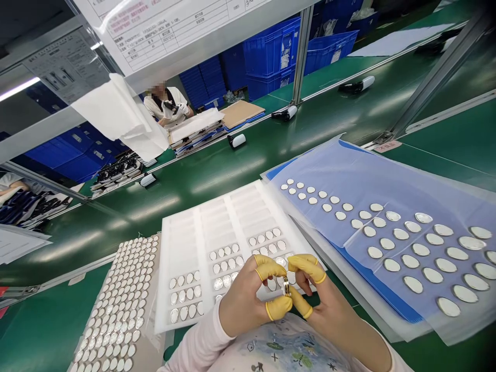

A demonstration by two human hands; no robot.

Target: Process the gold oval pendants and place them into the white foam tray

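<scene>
Part check: what do the fingers have?

Yellow finger cots (271,267) cover the fingertips. Thumb and forefinger of the left hand (248,295) and of the right hand (326,306) close together on a metal disc (287,285), held edge-on above the tray; its faces are hidden.

Handling?

Judged stiff, light and small, probably slippery and easily marked. The rim is the place to grip, leaving the faces untouched.

Surroundings?

A white tray (217,206) lies directly under the hands, with rows of discs in its pockets. The hands hide some of them. Larger discs sit on a clear sleeve (387,175) with blue backing to the right. A sheet of packed discs (112,305) lies left.

Obstructions?

Only the adjoining tray and sleeve edges, which overlap. A green bench (194,181) runs beyond them, and a co-worker (166,106) sits across it.
</scene>
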